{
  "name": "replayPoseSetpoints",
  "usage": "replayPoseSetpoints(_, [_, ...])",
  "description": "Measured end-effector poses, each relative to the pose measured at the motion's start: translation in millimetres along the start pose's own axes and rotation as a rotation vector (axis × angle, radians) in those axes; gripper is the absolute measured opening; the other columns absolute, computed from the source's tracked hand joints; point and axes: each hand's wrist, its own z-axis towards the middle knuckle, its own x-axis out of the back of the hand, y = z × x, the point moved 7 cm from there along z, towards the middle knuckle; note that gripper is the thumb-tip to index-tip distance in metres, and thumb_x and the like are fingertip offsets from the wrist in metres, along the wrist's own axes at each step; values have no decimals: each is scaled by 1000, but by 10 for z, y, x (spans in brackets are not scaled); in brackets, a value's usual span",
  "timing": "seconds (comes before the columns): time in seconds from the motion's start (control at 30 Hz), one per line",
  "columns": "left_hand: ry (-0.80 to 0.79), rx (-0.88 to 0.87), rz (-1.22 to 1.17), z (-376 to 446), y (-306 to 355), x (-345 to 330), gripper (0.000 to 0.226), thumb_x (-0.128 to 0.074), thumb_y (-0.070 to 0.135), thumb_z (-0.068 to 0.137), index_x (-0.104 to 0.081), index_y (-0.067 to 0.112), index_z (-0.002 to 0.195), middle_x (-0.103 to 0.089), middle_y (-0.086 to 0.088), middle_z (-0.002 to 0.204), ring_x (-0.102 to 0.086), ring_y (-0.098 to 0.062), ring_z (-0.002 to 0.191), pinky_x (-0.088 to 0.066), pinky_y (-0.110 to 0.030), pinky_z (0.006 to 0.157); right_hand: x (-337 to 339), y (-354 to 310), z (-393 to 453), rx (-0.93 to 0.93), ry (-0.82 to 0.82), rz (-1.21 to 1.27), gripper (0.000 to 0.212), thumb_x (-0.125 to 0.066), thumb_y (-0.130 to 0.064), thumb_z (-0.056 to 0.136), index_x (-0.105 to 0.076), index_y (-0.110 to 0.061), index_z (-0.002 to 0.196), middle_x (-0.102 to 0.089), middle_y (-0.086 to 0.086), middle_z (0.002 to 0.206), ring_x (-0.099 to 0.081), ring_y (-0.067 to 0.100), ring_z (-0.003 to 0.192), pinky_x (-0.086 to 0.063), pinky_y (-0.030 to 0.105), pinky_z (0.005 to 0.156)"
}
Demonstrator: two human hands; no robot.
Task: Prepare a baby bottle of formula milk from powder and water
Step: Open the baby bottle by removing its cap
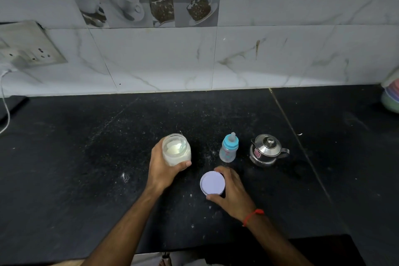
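Centre frame, black stone worktop point(86, 168). Left hand point(163, 168) grip wraps open clear glass jar of white powder point(176, 149). Right hand point(232, 192) grip pinches round white lid point(212, 182). Blue-capped clear baby bottle point(228, 148) upright right of jar; small steel kettle point(266, 150) beside it.

Red sticker on the kettle point(266, 150); its print is unreadable.

We see an open glass jar point(176, 149) of white powder upright, its pale lid point(212, 182) lifted off, a blue-capped baby bottle point(228, 148) upright, and a lidded steel kettle point(266, 150) beside it.
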Motion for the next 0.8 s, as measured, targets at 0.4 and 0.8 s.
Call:
replayPoseSetpoints(0.4, [7,129,269,-121,-158,-129,155,-97,60,50,0,25,165,-10,-3,174,-8,-27,161,-10,-54,128,872,-237,509,-36,497,90,79,-80,-31,89,-36,-16,152,-41,10,149,-46,22,132,-44,35,106])
replayPoseSetpoints(0.8, [-199,-191,402,-506,610,-629,84,-65,71,79,-35,39,150,-42,20,145,-32,-6,131,-33,-36,105,807,-769,295,86,319,350,44,-84,-52,76,-60,-31,105,-73,-10,98,-72,4,88,-59,20,74])
